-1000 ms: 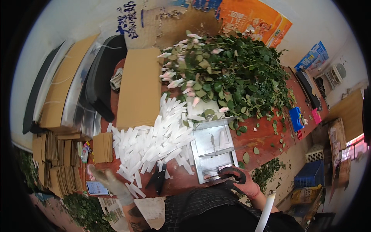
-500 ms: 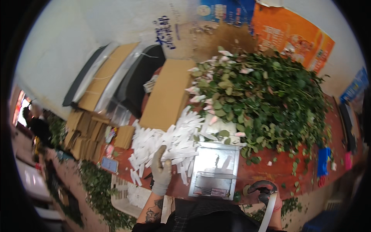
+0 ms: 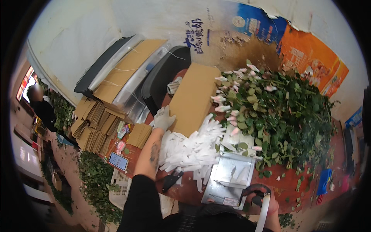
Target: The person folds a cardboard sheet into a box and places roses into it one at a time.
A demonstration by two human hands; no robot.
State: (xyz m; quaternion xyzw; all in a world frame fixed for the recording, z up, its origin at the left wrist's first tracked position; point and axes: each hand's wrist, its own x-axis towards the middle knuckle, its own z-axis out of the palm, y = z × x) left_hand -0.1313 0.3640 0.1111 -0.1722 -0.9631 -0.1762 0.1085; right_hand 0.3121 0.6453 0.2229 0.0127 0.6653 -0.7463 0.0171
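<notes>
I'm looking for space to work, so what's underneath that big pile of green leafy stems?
The pile of leafy stems with pale pink buds lies on the reddish-brown table, overlapping the white paper strips and metal box. Whatever lies beneath its middle is hidden.

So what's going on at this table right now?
A person works at a red-brown table heaped with cut roses. The gloved left hand reaches out to the near edge of a flat cardboard stack, above a pile of white paper sleeves. The right hand, in a dark glove, rests at the table's near edge beside a metal tray-like box. A phone lies to the left.
</notes>
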